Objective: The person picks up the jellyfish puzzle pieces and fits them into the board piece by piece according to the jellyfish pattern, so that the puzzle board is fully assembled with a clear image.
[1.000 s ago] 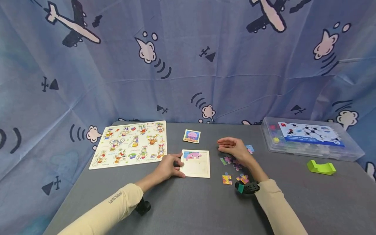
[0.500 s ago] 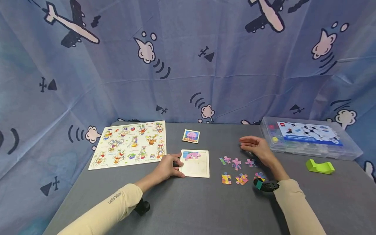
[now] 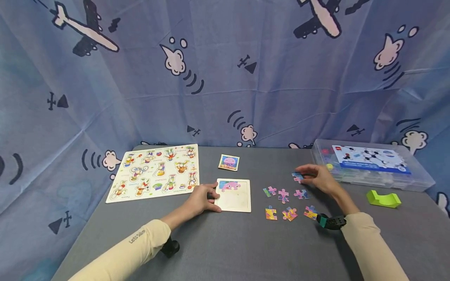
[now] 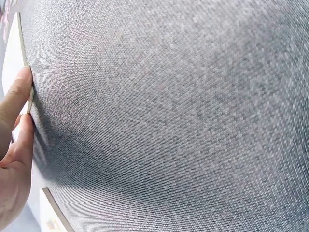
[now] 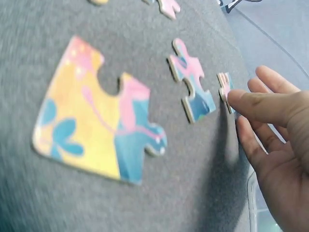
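Note:
A square wooden puzzle tray (image 3: pixel 233 200) lies mid-table, with a pink-and-blue strip of picture fitted along its far edge. My left hand (image 3: pixel 201 200) grips its left side, fingers and thumb at the edge; the left wrist view shows two fingertips (image 4: pixel 24 73) against that edge. On the right, my right hand (image 3: pixel 321 179) pinches a blue-and-pink jigsaw piece (image 3: pixel 297 177) between thumb and fingers, low at the table. Several loose pieces lie nearer me in two rough rows, among them a pink piece (image 3: pixel 283 196) and a yellow-and-blue corner piece (image 5: pixel 91 121).
A small finished picture card (image 3: pixel 229 162) lies behind the tray. To the left is a large peg puzzle board (image 3: pixel 151 197). A clear plastic case (image 3: pixel 379 181) stands at back right, with a green curved block (image 3: pixel 383 199) before it. A patterned curtain (image 3: pixel 225 78) hangs behind.
My right hand has moved right from above the loose pieces, uncovering them, and now pinches the far-right blue-and-pink piece. My left hand has stayed at the tray.

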`<state>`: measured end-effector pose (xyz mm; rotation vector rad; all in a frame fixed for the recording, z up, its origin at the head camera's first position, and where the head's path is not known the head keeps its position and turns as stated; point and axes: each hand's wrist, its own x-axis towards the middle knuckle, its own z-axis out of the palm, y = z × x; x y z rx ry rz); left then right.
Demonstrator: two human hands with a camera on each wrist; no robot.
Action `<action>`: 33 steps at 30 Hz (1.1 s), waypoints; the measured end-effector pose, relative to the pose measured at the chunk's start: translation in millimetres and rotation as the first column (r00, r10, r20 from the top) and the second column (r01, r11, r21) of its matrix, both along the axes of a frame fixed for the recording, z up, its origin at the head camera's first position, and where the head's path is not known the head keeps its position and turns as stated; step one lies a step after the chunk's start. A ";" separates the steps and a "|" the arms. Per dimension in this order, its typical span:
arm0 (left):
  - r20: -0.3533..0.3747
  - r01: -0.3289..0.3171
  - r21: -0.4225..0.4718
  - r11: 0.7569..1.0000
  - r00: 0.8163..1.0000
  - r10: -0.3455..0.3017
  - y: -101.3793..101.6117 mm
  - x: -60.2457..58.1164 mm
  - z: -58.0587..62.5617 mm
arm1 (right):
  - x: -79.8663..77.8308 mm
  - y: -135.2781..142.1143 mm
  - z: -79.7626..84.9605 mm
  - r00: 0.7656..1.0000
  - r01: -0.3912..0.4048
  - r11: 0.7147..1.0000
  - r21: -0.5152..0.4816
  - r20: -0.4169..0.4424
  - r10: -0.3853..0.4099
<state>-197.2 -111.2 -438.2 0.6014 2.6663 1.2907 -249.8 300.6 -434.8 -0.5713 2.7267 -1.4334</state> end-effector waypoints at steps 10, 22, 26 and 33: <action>-0.022 -0.004 0.014 1.000 1.000 0.004 -0.8 0.3 0.7 | -1.4 8.2 1.1 0.996 -0.021 0.999 0.039 0.086 0.018; -0.035 0.007 0.022 1.000 0.999 -0.007 -0.8 1.6 1.2 | 2.0 3.1 -3.9 1.000 -0.009 1.000 0.029 -0.021 0.009; -0.029 0.009 0.024 1.000 1.000 -0.009 -0.6 1.7 1.0 | 3.3 2.6 -6.7 0.998 0.003 1.000 0.021 -0.061 -0.002; -0.011 -0.003 0.027 1.000 1.000 0.003 -0.1 1.5 1.3 | 3.8 2.6 -8.7 0.997 0.050 0.998 0.050 -0.056 -0.047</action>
